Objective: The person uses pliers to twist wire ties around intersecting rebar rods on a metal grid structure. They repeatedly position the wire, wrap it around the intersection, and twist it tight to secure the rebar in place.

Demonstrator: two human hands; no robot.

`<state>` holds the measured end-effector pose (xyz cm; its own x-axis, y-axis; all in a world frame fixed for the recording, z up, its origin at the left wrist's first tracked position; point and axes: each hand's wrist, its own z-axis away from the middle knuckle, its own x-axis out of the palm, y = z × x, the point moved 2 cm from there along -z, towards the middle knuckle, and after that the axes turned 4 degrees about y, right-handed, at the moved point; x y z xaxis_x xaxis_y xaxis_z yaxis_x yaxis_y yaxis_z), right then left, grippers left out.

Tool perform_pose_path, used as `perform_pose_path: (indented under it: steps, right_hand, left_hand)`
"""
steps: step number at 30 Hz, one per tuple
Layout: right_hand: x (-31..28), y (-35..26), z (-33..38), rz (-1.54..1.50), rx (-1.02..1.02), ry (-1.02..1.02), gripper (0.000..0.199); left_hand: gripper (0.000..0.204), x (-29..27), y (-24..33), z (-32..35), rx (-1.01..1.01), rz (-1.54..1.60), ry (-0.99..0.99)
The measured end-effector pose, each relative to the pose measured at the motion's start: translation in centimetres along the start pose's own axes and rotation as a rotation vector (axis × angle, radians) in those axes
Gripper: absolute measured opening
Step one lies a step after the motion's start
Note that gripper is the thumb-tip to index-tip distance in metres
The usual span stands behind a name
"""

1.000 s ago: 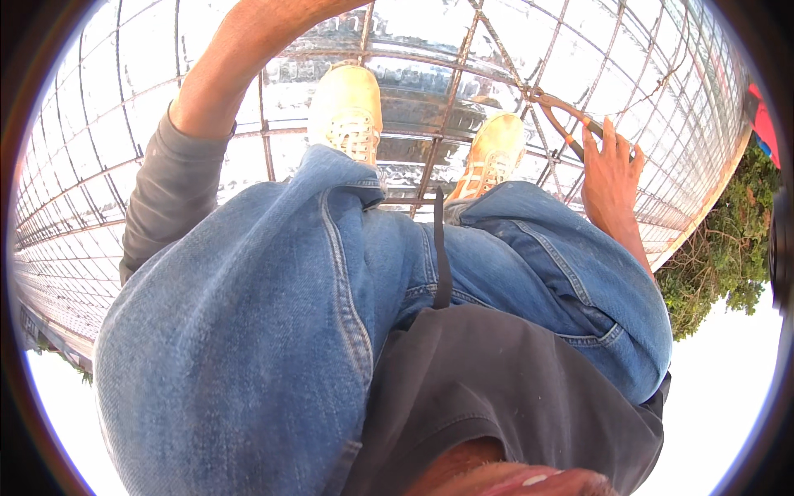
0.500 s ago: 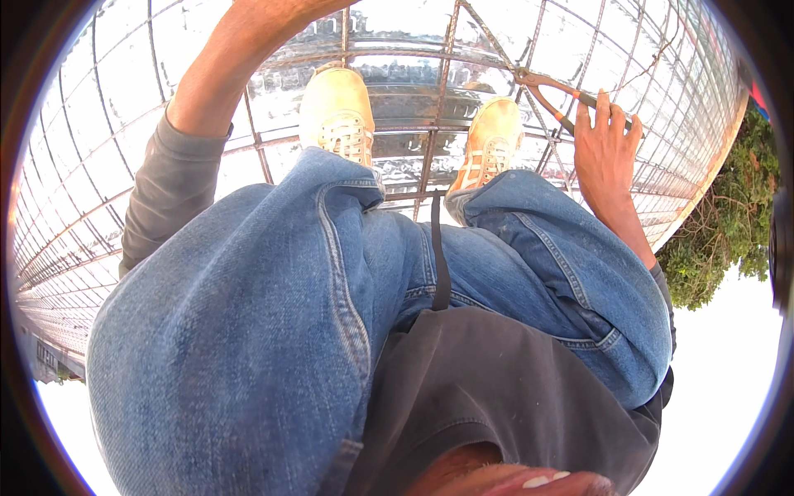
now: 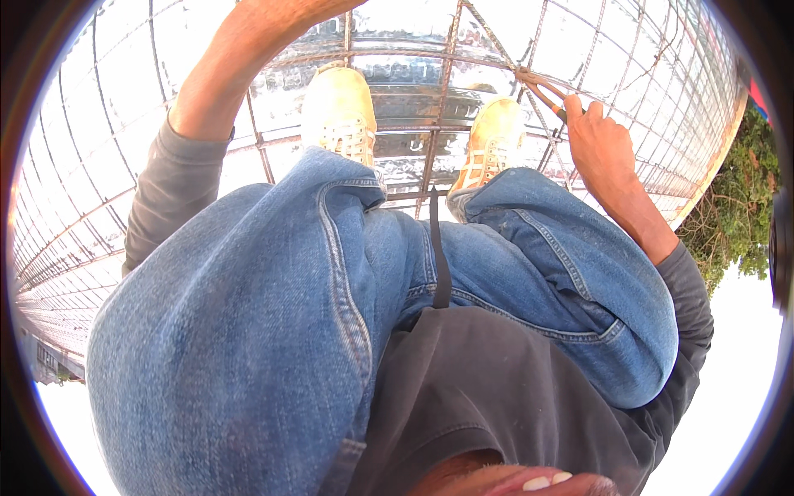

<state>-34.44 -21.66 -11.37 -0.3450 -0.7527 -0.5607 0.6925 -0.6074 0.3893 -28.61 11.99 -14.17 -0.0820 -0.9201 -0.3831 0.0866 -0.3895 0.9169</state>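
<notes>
My right hand [image 3: 602,149] is closed round the handles of a pair of pincers [image 3: 539,87], with the fingers wrapped over the grips. The pincers' jaws sit at a crossing of the rebar mesh [image 3: 447,56], where a diagonal bar [image 3: 488,33] meets other rods. Any tie wire in the jaws is too small to make out. My left forearm [image 3: 240,62] reaches up past the top edge, so the left hand itself is out of the picture.
My tan shoes [image 3: 341,107] stand among the rods, with shiny wet-looking sheeting [image 3: 401,91] underneath. The mesh spreads widely to both sides. A pale curved edge [image 3: 718,169] borders it on the right, with green bushes [image 3: 736,215] beyond.
My right hand has gone from spread fingers to a closed grip, bringing the pincers' handles together. The right forearm has turned and its elbow has swung outward. The left arm has hardly moved.
</notes>
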Motion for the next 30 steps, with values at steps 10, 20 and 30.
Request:
perform_pose_path:
  steps: [10, 20, 30]
  right_hand:
    - [0.3, 5.2, -2.7, -1.189, 0.116, -0.72, 0.034]
    - [1.0, 6.8, -2.8, -0.171, -0.124, -0.194, 0.046]
    - [-3.5, 3.4, -0.3, 0.771, -0.299, 0.429, 0.029]
  left_hand:
    - [0.054, -0.4, -0.7, 0.9, 0.112, 0.012, -0.089]
    - [0.041, 2.9, -1.5, 1.2, 0.174, -0.138, -0.209]
    - [0.041, 2.7, 0.9, -0.7, 0.06, -0.02, -0.111]
